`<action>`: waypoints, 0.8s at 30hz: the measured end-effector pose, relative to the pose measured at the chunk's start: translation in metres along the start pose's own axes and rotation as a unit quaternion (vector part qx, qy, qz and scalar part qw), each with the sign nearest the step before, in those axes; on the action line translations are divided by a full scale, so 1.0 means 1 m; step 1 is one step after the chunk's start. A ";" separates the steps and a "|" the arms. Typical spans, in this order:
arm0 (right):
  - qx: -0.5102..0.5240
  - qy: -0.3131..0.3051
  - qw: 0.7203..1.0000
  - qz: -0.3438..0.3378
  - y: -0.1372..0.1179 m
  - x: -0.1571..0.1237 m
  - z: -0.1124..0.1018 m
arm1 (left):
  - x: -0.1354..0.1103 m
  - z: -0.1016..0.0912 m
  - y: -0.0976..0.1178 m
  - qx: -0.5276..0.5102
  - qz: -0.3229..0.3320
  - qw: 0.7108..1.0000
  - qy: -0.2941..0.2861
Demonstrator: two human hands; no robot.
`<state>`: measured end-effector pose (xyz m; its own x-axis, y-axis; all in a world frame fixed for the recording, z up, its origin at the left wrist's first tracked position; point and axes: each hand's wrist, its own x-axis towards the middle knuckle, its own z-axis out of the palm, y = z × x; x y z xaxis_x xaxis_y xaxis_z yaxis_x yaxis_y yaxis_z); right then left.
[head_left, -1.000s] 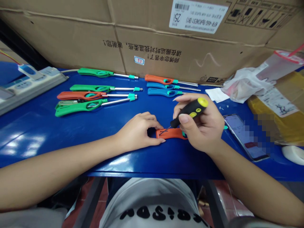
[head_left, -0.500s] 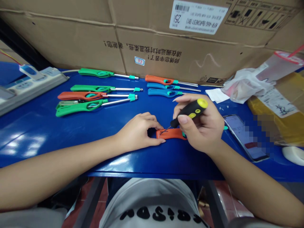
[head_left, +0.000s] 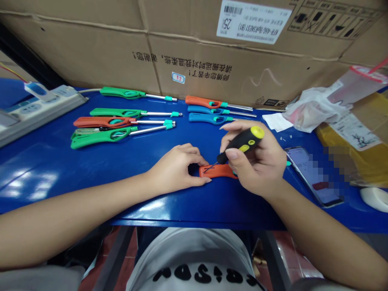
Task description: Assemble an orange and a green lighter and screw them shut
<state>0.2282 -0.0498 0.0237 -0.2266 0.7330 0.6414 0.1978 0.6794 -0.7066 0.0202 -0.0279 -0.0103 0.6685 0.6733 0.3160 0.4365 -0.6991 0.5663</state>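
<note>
Right hand (head_left: 257, 163) grips black-yellow screwdriver (head_left: 241, 143), tip angled down-left onto orange lighter (head_left: 216, 171). Left hand (head_left: 176, 167) pinches lighter's left end flat on blue tabletop (head_left: 91, 169); lighter's long axis runs left-right between hands.

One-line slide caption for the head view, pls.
Right hand holds a black-and-yellow screwdriver to an orange lighter steadied by the left hand on a blue table; other lighters lie behind.
</note>
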 end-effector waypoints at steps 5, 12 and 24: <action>-0.021 0.030 0.999 -0.018 -0.003 0.002 0.006 | 0.000 0.001 -0.001 -0.006 -0.004 1.000 0.002; -0.082 -0.027 0.996 -0.016 -0.011 0.009 0.002 | 0.000 0.001 -0.001 -0.007 0.002 1.000 0.001; -0.192 -0.255 0.940 -0.122 -0.031 0.047 -0.018 | 0.000 0.001 -0.003 0.011 -0.012 1.000 -0.004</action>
<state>0.2284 -0.0358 0.0814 -0.7176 0.5091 0.4753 0.3875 0.8589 -0.3350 0.0199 -0.0260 -0.0128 0.6626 0.6883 0.2955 0.4660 -0.6876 0.5568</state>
